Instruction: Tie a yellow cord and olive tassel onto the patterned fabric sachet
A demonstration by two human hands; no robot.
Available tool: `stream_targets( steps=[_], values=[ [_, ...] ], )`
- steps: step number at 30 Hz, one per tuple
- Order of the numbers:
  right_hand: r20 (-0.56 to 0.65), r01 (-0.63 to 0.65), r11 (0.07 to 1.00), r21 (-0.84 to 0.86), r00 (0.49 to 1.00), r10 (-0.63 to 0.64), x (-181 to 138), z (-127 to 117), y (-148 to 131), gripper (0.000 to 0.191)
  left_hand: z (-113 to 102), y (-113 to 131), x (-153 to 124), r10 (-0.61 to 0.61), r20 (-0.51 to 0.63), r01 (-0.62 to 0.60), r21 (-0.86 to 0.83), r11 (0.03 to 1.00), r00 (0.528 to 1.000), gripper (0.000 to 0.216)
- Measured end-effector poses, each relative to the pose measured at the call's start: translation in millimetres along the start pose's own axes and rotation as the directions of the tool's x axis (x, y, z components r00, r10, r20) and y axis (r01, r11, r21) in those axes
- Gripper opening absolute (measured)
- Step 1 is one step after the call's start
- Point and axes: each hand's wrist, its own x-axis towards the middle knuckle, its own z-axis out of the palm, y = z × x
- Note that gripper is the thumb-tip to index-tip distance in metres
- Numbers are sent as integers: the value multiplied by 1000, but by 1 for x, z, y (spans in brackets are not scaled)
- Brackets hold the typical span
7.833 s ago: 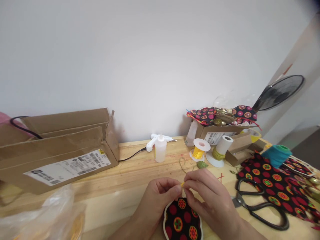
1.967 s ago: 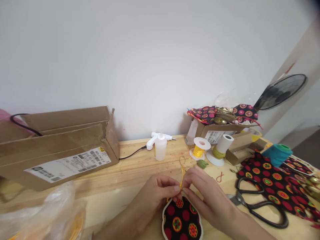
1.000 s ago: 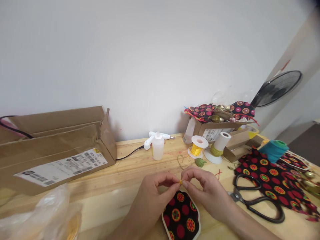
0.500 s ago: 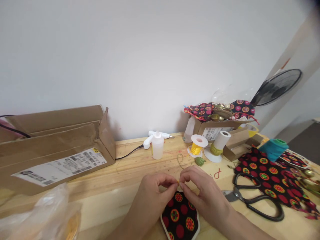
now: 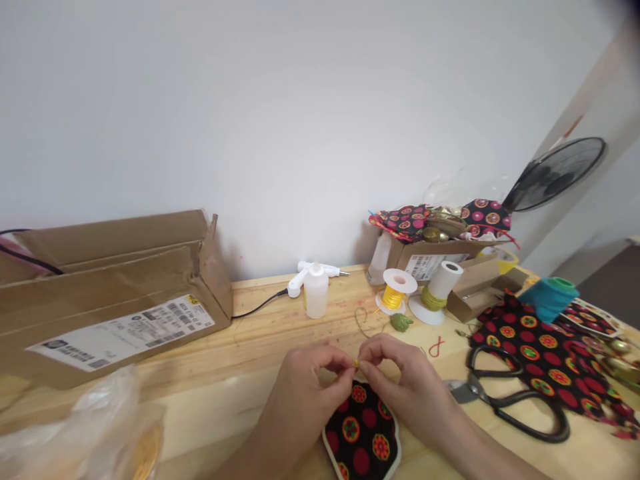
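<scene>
My left hand (image 5: 310, 383) and my right hand (image 5: 405, 387) meet at their fingertips over the wooden table (image 5: 225, 380). Both pinch a short bit of yellow cord (image 5: 356, 363) between thumb and forefinger. Just below the pinch lies a black fabric piece (image 5: 363, 430) with red and orange circles and a white rim, partly under my wrists. It cannot be seen whether the cord is joined to the fabric piece.
Black scissors (image 5: 515, 407) lie right of my hands beside patterned cloth (image 5: 540, 353). Behind stand a yellow cord spool (image 5: 395, 293), an olive cord spool (image 5: 435, 290), a white bottle (image 5: 315, 293), a glue gun (image 5: 305, 277) and small boxes (image 5: 430, 263). A long cardboard box (image 5: 115, 300) and a plastic bag (image 5: 95, 433) sit left.
The longer loop of yellow cord seen above my fingers two seconds ago has shrunk to a small nub between them. My hands stay together in nearly the same spot.
</scene>
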Motion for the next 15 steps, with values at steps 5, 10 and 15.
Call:
stream_targets(
  steps=[5, 10, 15],
  values=[
    [41, -142, 979, 149, 990, 138, 2, -1, -2, 10, 1, -2, 0, -41, 6, 42, -38, 998, 999, 15],
    [11, -130, 983, 130, 992, 130, 3, -3, -3, 11, 2, -5, 1, -38, 46, 42, -96, 994, 998, 14],
    [-8, -66, 997, 41, 998, 67, 1, -3, -2, 10, 2, -4, 0, -56, 50, 62, -113, 992, 997, 14]
  ],
)
